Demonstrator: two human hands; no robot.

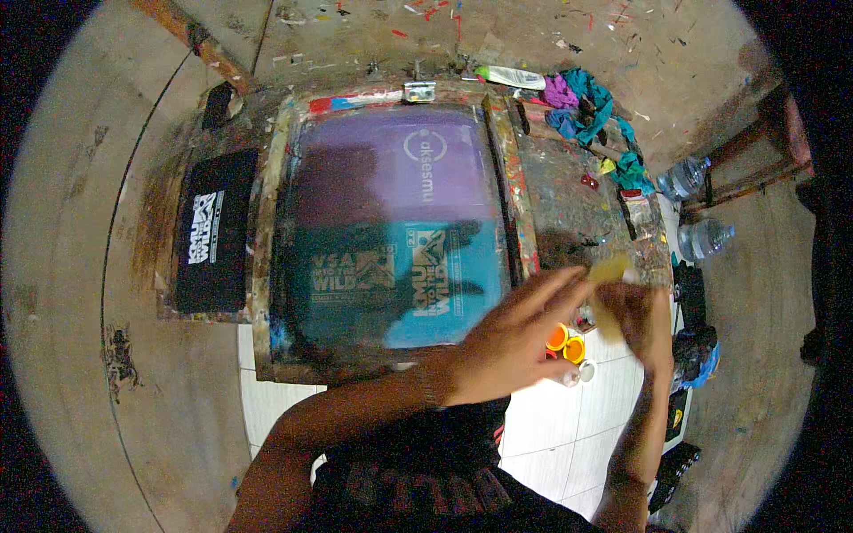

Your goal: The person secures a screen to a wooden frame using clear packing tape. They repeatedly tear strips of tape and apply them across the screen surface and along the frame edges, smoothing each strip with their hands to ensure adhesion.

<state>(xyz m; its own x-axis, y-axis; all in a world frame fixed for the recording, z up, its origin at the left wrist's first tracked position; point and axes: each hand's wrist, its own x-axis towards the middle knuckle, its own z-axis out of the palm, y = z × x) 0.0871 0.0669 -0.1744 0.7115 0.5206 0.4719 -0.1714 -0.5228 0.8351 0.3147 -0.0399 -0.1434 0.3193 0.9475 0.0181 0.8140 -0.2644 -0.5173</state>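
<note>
A screen-printing frame (393,226) with purple and teal mesh lies on the bench before me, open design areas showing in it. Beyond its left edge a black printed fabric piece (216,233) lies flat. My left hand (513,333) reaches across to the right of the frame, its fingers beside a blurred yellowish object (610,280). My right hand (636,320) is at that object too, apparently holding it; motion blur hides the exact grip and what the object is.
Teal and purple rags (586,113) and a white tube (513,77) lie at the bench's back right. Plastic bottles (706,240) stand beyond the right edge. Orange-filled containers (573,350) are lower, near the tiled floor (553,460). A metal hinge clamp (419,92) sits behind the frame.
</note>
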